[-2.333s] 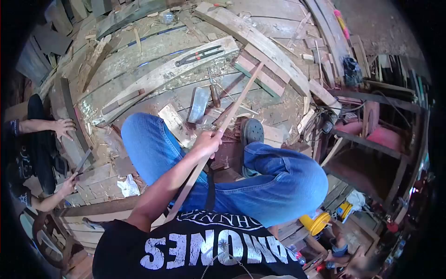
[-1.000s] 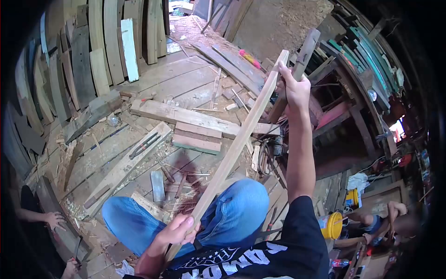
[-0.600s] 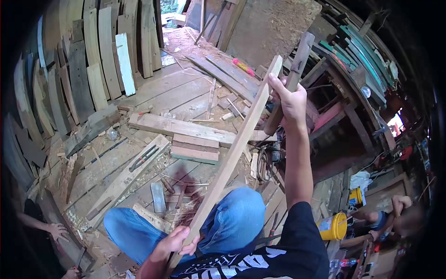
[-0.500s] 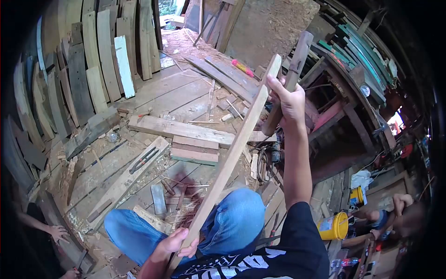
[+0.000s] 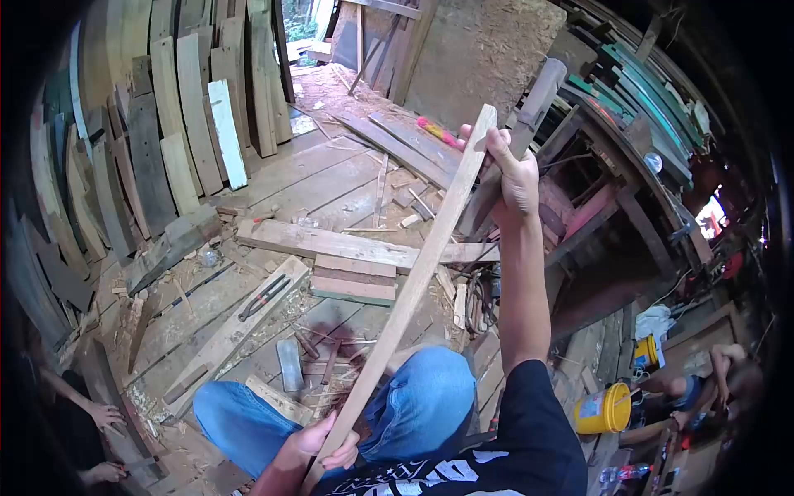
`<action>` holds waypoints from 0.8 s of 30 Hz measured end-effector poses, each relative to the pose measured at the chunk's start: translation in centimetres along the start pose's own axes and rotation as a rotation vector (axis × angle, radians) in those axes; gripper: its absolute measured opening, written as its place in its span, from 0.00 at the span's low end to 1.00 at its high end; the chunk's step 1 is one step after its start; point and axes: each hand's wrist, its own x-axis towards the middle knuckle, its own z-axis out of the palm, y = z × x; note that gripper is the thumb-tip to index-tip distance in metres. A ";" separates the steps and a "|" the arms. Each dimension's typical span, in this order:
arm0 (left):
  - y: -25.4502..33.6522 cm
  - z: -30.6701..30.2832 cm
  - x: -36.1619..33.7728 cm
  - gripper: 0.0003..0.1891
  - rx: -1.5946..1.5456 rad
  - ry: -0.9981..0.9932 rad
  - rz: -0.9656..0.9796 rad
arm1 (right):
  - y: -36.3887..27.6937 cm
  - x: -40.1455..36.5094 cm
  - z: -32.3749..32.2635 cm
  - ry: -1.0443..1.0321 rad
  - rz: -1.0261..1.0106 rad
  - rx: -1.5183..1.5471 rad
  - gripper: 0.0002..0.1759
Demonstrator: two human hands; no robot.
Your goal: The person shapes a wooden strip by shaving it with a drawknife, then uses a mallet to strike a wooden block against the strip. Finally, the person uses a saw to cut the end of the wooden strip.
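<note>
A long, narrow wooden strip point(image 5: 422, 273) runs diagonally from near my lap up to the right. My left hand point(image 5: 327, 442) is closed round its lower end, by my shirt. Near the upper end, my right hand point(image 5: 514, 174) grips the strip with the thumb along its edge. A dark wooden piece point(image 5: 542, 95) shows just behind my right hand; whether the fingers also hold it is hidden. Below the strip, a short metal-coloured block point(image 5: 289, 364) and a hammer-like tool point(image 5: 331, 355) lie among shavings before my knees.
Pincers point(image 5: 263, 299) rest on a board point(image 5: 240, 339). Stacked blocks point(image 5: 354, 281) and a long beam point(image 5: 322, 238) lie ahead. Boards point(image 5: 190, 99) lean at the left. Another person's hands point(image 5: 106, 416) are at lower left; a yellow bucket point(image 5: 614, 408) and another person are at right.
The strip's upper end has shifted slightly down and left, and its broad face now shows more. My right hand has turned a little. The view has tilted slightly upward.
</note>
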 end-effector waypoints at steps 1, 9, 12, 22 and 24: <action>0.2 0.2 0.0 0.37 0.007 0.004 0.005 | 0.0 0.1 0.3 -0.007 -0.003 0.006 0.13; 0.2 -0.6 -0.1 0.39 0.146 -0.070 0.081 | -0.5 1.8 4.1 -0.028 -0.042 0.087 0.10; -0.5 -0.1 -0.9 0.39 0.082 -0.007 0.105 | -1.1 1.8 5.3 -0.020 -0.026 0.048 0.14; 6.4 8.8 -8.9 0.23 1.026 1.151 0.195 | -3.4 1.1 6.2 0.001 -0.089 0.211 0.19; 7.4 9.1 -8.9 0.21 1.273 1.272 0.256 | -3.5 0.3 6.3 -0.007 -0.109 0.235 0.19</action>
